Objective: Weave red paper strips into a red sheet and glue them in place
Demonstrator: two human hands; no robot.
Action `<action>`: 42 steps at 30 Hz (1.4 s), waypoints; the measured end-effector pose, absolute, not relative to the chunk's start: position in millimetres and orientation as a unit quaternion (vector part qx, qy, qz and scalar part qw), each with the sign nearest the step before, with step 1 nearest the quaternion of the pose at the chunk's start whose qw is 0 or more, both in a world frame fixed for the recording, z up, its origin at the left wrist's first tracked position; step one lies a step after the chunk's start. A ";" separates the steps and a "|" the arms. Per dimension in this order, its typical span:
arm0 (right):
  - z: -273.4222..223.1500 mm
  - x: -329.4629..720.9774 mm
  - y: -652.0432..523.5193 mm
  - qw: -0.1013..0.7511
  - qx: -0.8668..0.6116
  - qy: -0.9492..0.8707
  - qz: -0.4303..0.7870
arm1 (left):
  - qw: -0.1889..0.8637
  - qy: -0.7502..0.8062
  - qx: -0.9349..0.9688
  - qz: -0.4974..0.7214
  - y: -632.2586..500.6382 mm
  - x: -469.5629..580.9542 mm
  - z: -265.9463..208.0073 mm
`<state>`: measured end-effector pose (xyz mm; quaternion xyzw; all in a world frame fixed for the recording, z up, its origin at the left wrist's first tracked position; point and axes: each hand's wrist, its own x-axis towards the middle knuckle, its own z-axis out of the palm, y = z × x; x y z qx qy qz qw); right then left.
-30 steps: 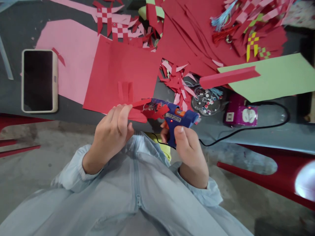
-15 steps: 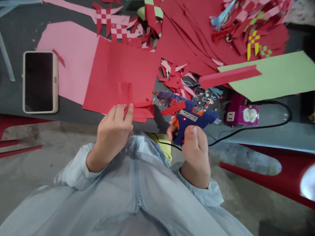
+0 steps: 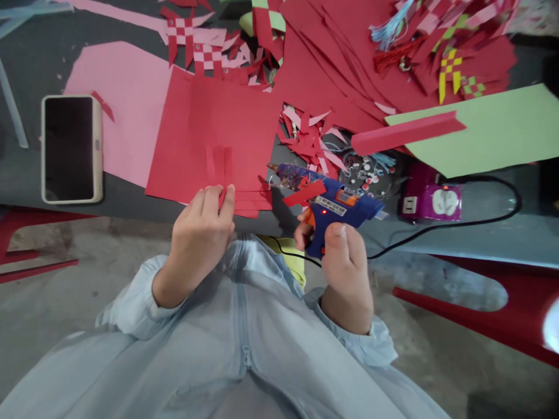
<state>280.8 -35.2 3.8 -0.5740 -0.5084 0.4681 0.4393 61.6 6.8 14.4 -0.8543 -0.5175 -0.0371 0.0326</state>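
My left hand (image 3: 201,238) rests at the table's near edge, its fingers drawn together and pressing on red paper strips (image 3: 252,201). The strips lie crossed on a large red sheet (image 3: 179,139); some stick up past the fingertips and others run to the right. What lies under the fingers is hidden. In my right hand (image 3: 347,259) is a blue hot glue gun (image 3: 345,215) with a red light lit, its nozzle aimed left, just above the right ends of the strips. A short red paper strip (image 3: 304,193) lies across the gun's barrel.
A phone (image 3: 70,148) lies on pink paper (image 3: 120,110) at left. Woven checkered paper pieces (image 3: 181,32), tassels (image 3: 392,24) and scraps (image 3: 312,137) cover the back. To the right are green paper (image 3: 493,128), a purple power socket (image 3: 430,198) and a black cord (image 3: 476,223).
A strip that stood slightly raised to the right of my left fingers now lies flatter across the others. Both hands have hardly moved; the glue gun is still held in place.
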 end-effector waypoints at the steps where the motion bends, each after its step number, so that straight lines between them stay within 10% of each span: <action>1: 3.6 281.0 -35.2 0.437 -0.574 -0.510 0.468 | 0.027 -0.519 -0.854 -0.034 6.9 61.7 14.9; 42: 6.4 279.6 -32.9 0.429 -0.572 -0.513 0.476 | 0.011 -0.530 -0.848 -0.015 5.6 63.1 15.2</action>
